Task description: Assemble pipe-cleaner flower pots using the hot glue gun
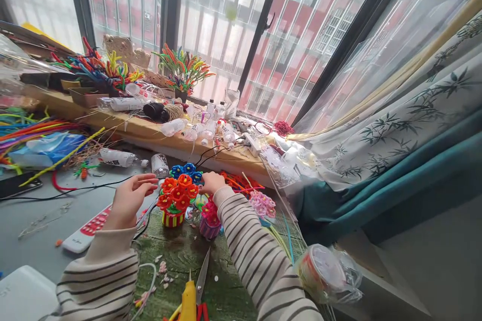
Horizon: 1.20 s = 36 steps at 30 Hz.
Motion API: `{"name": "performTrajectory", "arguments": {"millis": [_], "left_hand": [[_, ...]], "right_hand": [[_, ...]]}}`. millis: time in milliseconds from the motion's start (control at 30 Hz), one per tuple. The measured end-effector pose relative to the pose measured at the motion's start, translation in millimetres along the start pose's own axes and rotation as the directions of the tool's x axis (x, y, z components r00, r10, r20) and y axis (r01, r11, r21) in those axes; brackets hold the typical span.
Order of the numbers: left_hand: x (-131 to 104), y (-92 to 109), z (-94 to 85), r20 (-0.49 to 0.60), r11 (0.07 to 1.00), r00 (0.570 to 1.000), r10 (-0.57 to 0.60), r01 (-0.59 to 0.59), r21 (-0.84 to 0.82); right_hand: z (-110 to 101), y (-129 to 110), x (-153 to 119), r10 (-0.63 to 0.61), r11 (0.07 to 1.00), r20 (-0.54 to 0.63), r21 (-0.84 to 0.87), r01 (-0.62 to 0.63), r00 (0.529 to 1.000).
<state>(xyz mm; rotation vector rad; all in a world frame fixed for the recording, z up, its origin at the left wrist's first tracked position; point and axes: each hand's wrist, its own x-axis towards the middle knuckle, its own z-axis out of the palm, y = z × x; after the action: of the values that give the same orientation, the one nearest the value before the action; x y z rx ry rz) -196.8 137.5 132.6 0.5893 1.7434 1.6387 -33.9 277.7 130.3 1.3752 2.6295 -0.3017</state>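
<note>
A pot of orange pipe-cleaner flowers [178, 192] stands upright in its yellow-and-dark striped pot on the green mat. Right behind it is a bunch of blue pipe-cleaner flowers [192, 173], its base hidden. My left hand [128, 199] is open to the left of the orange flowers, fingers stretched toward them without visible contact. My right hand [213, 182] has its fingers curled at the right edge of the blue flowers and appears to grip them; its fingertips are partly hidden. Below it stands a purple pot with magenta flowers [210, 213]. Pink flowers [262, 204] lie to the right.
A yellow glue gun [189, 301] and scissors [203, 276] lie at the near edge. A white remote [88, 230] is on the left. Plastic bottles [119, 157] and cables lie toward the cluttered windowsill [146, 135]. A wrapped tape roll [326, 268] is at the right.
</note>
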Motion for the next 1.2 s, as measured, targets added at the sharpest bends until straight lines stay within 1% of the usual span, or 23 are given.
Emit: {"name": "performTrajectory", "arguments": {"millis": [133,267,333,400,467,533,567,600,633,667,700,733,800,833,867,900,967,1033,1067,1133,1200], "left_hand": [[-7,3,-1.2,0.007,1.000,1.000,-0.003,0.003,-0.018],[-16,5,8.4,-0.042,0.998,0.998,0.052,-0.054,-0.043],[-22,6,15.6,-0.091,0.993,0.990,0.111,-0.115,-0.038],[-32,9,21.3,-0.150,0.982,0.971,0.187,-0.189,0.001],[-48,13,24.9,-0.195,0.961,0.941,0.277,-0.269,0.068],[-69,16,28.3,-0.191,0.927,0.909,0.371,-0.350,0.136],[-82,17,31.0,-0.167,0.907,0.895,0.414,-0.390,0.159],[-94,17,34.9,-0.117,0.883,0.881,0.458,-0.435,0.177],[-107,15,40.1,-0.046,0.854,0.864,0.501,-0.485,0.189],[-119,13,46.5,0.056,0.814,0.835,0.548,-0.547,0.195],[-130,9,53.7,0.189,0.743,0.770,0.610,-0.638,0.202],[-140,4,61.3,0.268,0.681,0.706,0.655,-0.706,0.197],[-159,-8,74.8,0.355,0.568,0.594,0.722,-0.802,0.185],[-168,-13,79.5,0.372,0.533,0.557,0.742,-0.828,0.176],[-177,-18,82.2,0.397,0.504,0.523,0.754,-0.849,0.161],[-187,-22,82.9,0.425,0.482,0.492,0.760,-0.865,0.141],[-206,-29,79.3,0.483,0.462,0.444,0.755,-0.882,0.089],[-225,-36,71.8,0.512,0.459,0.413,0.753,-0.888,0.040],[-234,-40,67.9,0.523,0.463,0.405,0.750,-0.886,0.022],[-249,-50,61.7,0.535,0.472,0.401,0.743,-0.882,0.006],[-261,-65,58.8,0.532,0.465,0.409,0.741,-0.885,0.033]], "right_hand": [[5,-1,5,0.016,1.000,-0.016,-0.004,-0.016,1.000],[-1,3,0,0.014,0.999,-0.057,0.039,-0.012,0.998],[-12,10,-7,0.010,0.997,-0.099,0.073,-0.003,0.995],[-27,20,-17,0.012,0.993,-0.162,0.114,0.007,0.987],[-46,33,-33,0.017,0.987,-0.251,0.160,0.024,0.968],[-66,46,-56,0.014,0.977,-0.355,0.206,0.064,0.935],[-75,53,-70,0.011,0.970,-0.406,0.226,0.088,0.914],[-83,58,-86,0.005,0.963,-0.451,0.243,0.118,0.892],[-89,63,-104,-0.010,0.954,-0.491,0.256,0.155,0.871],[-93,66,-123,-0.024,0.944,-0.523,0.268,0.192,0.852],[-95,68,-143,-0.043,0.933,-0.546,0.278,0.229,0.837],[-95,68,-163,-0.059,0.920,-0.558,0.290,0.262,0.828],[-87,66,-205,-0.082,0.897,-0.566,0.317,0.309,0.820],[-80,63,-225,-0.101,0.876,-0.566,0.339,0.342,0.819],[-72,60,-244,-0.127,0.824,-0.581,0.389,0.412,0.804],[-63,57,-261,-0.135,0.780,-0.586,0.434,0.450,0.799],[-43,50,-289,-0.134,0.713,-0.575,0.510,0.482,0.807],[-23,45,-311,-0.131,0.662,-0.553,0.570,0.487,0.823],[-14,43,-320,-0.128,0.639,-0.542,0.596,0.487,0.831],[4,41,-335,-0.110,0.596,-0.527,0.643,0.480,0.843],[24,42,-348,-0.072,0.556,-0.517,0.689,0.465,0.853]]}}
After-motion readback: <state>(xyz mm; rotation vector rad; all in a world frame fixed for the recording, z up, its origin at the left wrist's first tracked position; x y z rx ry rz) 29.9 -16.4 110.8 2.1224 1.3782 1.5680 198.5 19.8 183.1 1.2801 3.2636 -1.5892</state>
